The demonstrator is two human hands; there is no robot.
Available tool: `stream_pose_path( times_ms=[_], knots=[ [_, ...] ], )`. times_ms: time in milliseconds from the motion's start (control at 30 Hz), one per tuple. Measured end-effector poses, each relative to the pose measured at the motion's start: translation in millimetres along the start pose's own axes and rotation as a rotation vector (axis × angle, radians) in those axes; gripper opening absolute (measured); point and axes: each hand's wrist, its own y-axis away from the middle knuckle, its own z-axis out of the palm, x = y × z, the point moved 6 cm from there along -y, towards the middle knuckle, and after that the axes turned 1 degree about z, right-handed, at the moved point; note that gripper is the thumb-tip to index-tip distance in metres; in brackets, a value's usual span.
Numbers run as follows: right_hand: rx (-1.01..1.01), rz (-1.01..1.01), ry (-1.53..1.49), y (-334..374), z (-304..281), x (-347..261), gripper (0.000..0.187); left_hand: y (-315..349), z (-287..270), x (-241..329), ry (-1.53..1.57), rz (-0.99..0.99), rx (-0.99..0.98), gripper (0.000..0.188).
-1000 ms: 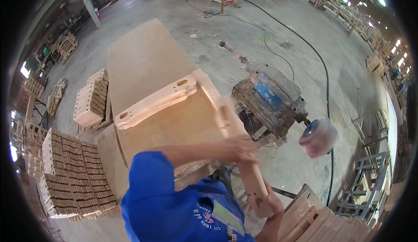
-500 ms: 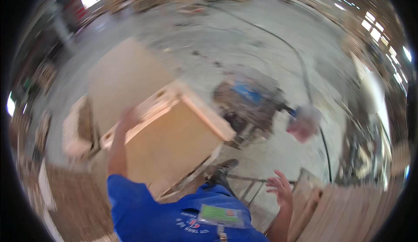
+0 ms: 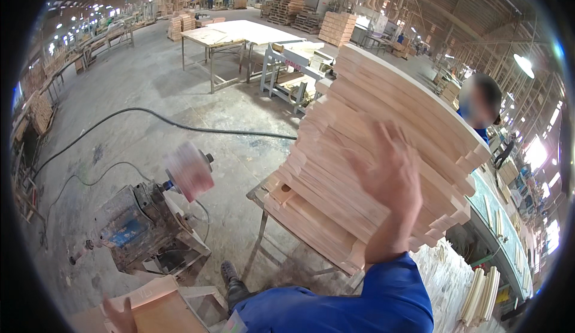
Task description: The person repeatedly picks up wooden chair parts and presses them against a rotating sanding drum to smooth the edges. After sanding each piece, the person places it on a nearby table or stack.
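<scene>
My right hand (image 3: 395, 174) is raised with fingers spread, in front of a tall stack of pale wooden boards (image 3: 383, 123) with shaped ends. It holds nothing, and I cannot tell whether its fingertips touch the boards. At the lower left edge my left hand (image 3: 123, 318), slightly blurred, has thumb and fingers apart. It is beside a light wooden frame (image 3: 150, 291) with a flat panel, partly cut off by the view's edge. Whether that hand touches the wood is unclear.
A dusty motor (image 3: 129, 225) with a blurred reddish wheel (image 3: 188, 171) stands at left on the floor. Behind it runs a black hose (image 3: 221, 130). Metal-legged tables (image 3: 239, 33) stand farther back. A person (image 3: 479, 102) is beyond the stack. Bundled wood strips (image 3: 479, 294) lie at lower right.
My view has swung right, from the wooden frame to the board stack. My right hand has risen from low at my side to the stack. The left hand is no longer over the frame's far edge.
</scene>
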Motion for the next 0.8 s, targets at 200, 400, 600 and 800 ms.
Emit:
stream_pose_path(
  times_ms=[200, 400, 600, 800],
  knots=[
    [-0.178, 0.287, 0.296, 17.6, 3.1, 77.7, 0.082, -52.2, 64.7, 202.3, 0.483, 0.193, -0.163, 0.067],
    [-0.161, 0.172, 0.350, 11.5, 11.9, 49.0, 0.081, -72.1, 60.9, 357.6, 0.842, 0.400, -0.377, 0.061],
    [-0.303, -0.237, 0.299, 32.4, 59.5, -135.9, 0.068, -28.9, 50.2, 534.7, 2.155, 0.335, -0.618, 0.093],
    [-0.806, -0.229, -0.591, 105.2, 181.6, -159.7, 0.076, -73.3, 83.8, 486.0, 1.993, -0.439, -0.415, 0.069]
  ],
)
